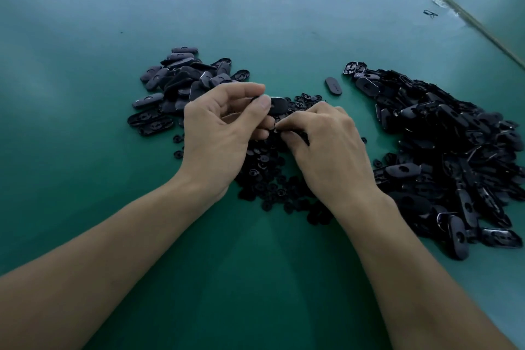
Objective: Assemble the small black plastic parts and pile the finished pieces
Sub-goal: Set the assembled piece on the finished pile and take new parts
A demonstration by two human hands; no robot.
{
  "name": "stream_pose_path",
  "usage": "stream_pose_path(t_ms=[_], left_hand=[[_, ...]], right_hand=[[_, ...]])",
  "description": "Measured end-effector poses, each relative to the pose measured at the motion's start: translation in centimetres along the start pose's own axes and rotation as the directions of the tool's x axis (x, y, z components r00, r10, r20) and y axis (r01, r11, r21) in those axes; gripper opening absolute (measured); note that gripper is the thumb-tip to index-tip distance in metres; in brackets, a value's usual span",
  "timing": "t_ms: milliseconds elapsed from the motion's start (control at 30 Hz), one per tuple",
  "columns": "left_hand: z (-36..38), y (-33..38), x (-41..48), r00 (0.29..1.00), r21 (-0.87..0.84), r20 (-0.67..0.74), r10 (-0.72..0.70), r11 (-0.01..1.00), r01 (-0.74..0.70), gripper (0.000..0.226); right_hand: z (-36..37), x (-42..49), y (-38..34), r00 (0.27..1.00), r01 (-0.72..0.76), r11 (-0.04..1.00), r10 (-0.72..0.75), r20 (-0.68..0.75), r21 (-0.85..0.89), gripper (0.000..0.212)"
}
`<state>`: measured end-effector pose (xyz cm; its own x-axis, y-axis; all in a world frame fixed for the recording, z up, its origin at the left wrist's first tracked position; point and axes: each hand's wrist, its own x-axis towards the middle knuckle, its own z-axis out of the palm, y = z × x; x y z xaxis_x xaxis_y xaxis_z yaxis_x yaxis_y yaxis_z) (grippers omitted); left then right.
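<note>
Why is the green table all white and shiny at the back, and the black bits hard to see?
Head view: light glares pale off the far table; dim light merges the right pile into one dark mass; the oval piece in the left hand and small part in the right hand look soft.

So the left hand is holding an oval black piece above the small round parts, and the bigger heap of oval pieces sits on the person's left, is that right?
Not quite. The head view shows the bigger heap on the person's right; the smaller heap is on the left. The left hand does hold an oval black piece above the small round parts.
</note>
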<state>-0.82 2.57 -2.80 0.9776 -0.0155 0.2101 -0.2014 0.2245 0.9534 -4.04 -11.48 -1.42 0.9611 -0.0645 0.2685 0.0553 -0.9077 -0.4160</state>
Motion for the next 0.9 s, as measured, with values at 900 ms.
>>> stream_pose_path(t_ms=[900], left_hand=[[0.06, -0.19, -0.07, 1.0, 0.017, 0.008, -0.001, 1.0, 0.001, 0.012]], right_hand=[[-0.26, -0.59, 0.2, 0.989, -0.029, 0.98, 0.056, -0.135, 0.194, 0.008]])
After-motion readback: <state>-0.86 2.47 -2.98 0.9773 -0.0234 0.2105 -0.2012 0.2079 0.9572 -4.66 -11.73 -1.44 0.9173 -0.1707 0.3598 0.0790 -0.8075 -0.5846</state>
